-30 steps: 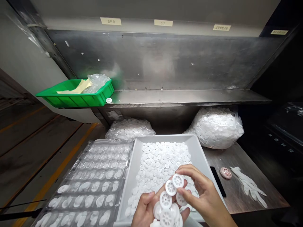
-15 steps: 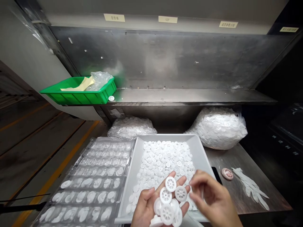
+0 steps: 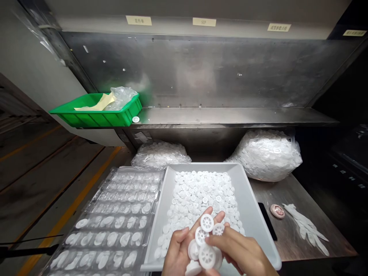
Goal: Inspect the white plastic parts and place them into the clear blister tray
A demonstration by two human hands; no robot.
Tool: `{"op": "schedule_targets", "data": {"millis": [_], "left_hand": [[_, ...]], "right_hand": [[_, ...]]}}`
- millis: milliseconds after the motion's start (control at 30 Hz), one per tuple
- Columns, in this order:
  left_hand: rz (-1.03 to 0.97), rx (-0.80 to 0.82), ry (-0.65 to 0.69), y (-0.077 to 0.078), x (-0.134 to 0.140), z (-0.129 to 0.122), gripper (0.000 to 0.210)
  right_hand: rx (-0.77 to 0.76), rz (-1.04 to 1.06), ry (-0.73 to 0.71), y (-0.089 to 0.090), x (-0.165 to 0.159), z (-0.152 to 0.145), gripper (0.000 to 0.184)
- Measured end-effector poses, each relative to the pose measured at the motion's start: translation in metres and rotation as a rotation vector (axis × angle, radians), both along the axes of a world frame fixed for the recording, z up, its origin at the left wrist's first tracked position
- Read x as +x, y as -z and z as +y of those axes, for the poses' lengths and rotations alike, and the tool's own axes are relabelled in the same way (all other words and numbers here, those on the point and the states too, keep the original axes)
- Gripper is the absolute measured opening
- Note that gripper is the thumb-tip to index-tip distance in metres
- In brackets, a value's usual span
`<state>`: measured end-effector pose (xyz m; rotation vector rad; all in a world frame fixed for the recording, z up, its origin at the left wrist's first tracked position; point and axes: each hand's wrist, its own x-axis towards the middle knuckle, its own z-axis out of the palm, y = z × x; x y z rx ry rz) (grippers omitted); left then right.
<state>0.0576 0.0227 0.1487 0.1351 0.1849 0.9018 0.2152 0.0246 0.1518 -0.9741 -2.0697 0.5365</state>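
My left hand [image 3: 181, 249] is palm up over the near part of the grey tray [image 3: 252, 214]. A small heap of white spoked plastic wheels [image 3: 207, 256] rests in it, with the fingers stretched beneath. From the right, my right hand [image 3: 241, 249] reaches over the heap, its fingers bent around a white spoked wheel [image 3: 219, 229] at the edge. Its other fingertips are partly hidden. Loose white wheels [image 3: 201, 188] spread across the floor of the tray.
Clear blister trays [image 3: 112, 222] with white pieces in their pockets lie left. Bags of white parts [image 3: 268, 155] stand behind. On the right are a dark phone [image 3: 267, 222], a round pink-white item [image 3: 277, 211] and a white glove [image 3: 306, 228]. A green bin [image 3: 97, 118] sits on the shelf.
My right hand has moved left, from beside the heap onto the wheels in my left palm. My left hand stays nearly where it was.
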Motion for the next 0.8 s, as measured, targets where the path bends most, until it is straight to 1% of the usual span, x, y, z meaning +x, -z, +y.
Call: {"op": "schedule_targets", "data": {"millis": [100,200,367,533,667,800], "left_hand": [[0.039,-0.059,-0.037,-0.001,0.002,-0.002,0.048],[0.076,-0.091,-0.039,-0.003,0.003,-0.004,0.048],[0.083,-0.087,-0.022,-0.006,0.005,-0.004,0.050],[0.073,-0.071,-0.005,-0.011,0.008,-0.001,0.052],[0.060,-0.077,0.005,-0.012,0.009,-0.001,0.052],[0.070,-0.083,-0.013,-0.009,0.010,-0.002,0.051]], "right_hand": [[-0.102,0.090,0.074,0.000,0.008,0.007,0.029],[-0.171,0.080,0.164,-0.001,0.018,0.016,0.028],[-0.357,0.073,0.118,-0.004,0.022,0.023,0.024],[-0.499,0.091,0.138,-0.009,0.021,0.022,0.023],[-0.568,0.088,0.161,-0.010,0.021,0.021,0.023],[-0.593,0.079,0.174,-0.012,0.021,0.021,0.024]]}}
